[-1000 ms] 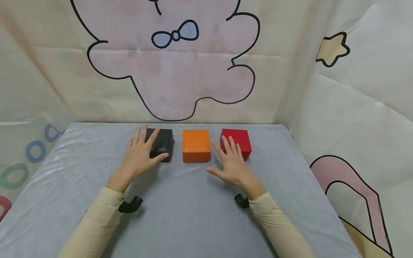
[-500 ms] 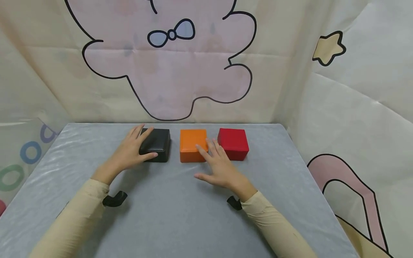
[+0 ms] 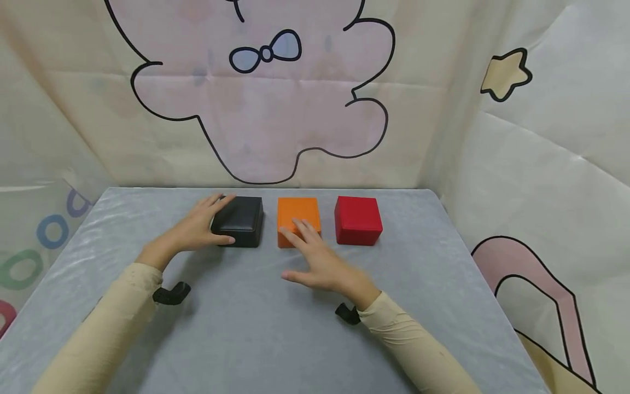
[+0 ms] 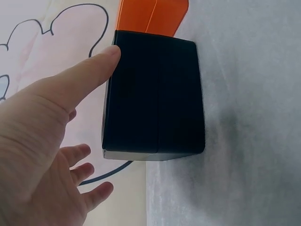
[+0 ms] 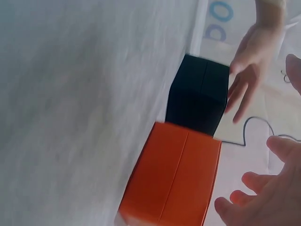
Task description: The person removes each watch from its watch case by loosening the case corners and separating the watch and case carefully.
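Note:
Three small boxes stand in a row on the grey cloth: a black box [image 3: 241, 219], an orange box [image 3: 291, 208] and a red box [image 3: 358, 219]. My left hand [image 3: 193, 230] is at the left side of the black box, thumb at its front and fingers reaching behind. In the left wrist view the thumb tip overlaps the edge of the black box [image 4: 160, 94]; whether it touches cannot be told. Over the front of the orange box my right hand [image 3: 322, 265] hovers, fingers spread. The right wrist view shows its fingertips apart from the orange box [image 5: 171, 174].
The boxes sit near the back edge of a table covered in grey cloth [image 3: 266, 339]. Behind it hangs a cream curtain [image 3: 443, 137] with a pink cartoon figure. A dark strap piece [image 3: 171, 294] juts from the left wrist, another dark piece [image 3: 348, 314] from the right.
My right hand has moved left from the red box, past the gap, to the orange box. My left hand has shifted slightly left, to the black box's side. The boxes stand where they stood.

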Available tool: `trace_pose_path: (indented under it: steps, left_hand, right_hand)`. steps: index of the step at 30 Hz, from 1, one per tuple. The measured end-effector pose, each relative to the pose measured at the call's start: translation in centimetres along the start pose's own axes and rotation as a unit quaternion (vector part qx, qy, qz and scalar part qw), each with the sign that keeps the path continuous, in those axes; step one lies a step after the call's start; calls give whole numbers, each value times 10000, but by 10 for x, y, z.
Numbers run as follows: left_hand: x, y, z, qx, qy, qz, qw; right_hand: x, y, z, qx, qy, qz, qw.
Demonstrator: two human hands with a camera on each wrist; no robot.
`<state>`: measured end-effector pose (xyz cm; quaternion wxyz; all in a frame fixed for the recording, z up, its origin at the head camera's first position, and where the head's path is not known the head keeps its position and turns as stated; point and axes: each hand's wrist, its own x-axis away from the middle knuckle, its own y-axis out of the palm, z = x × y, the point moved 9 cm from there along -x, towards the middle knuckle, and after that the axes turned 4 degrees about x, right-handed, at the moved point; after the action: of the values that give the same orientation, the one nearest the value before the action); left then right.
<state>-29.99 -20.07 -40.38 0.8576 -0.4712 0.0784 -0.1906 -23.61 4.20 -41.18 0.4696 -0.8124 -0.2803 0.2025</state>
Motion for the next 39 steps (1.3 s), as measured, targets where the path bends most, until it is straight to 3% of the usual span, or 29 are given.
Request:
trace_pose_path:
  steps: [11,23,31,39]
  left_hand:
    - [-5,3,-10,313,-151,-335,9988]
    - [-16,3,-14,384,-81,-778,9962]
    - [-22,6,-18,574,-111,-991,9934]
    - [-33,8,-24,632,-75,-1069,9922]
  right_hand:
    - [-12,28,-31,-575,-350,-485,9966]
    - [-31,59,-35,-1012,-32,-942,9904]
    - [-46,70,-23,-1701,472,-593,9825]
    - [-67,75,-16,-2565,1156,-21,9596]
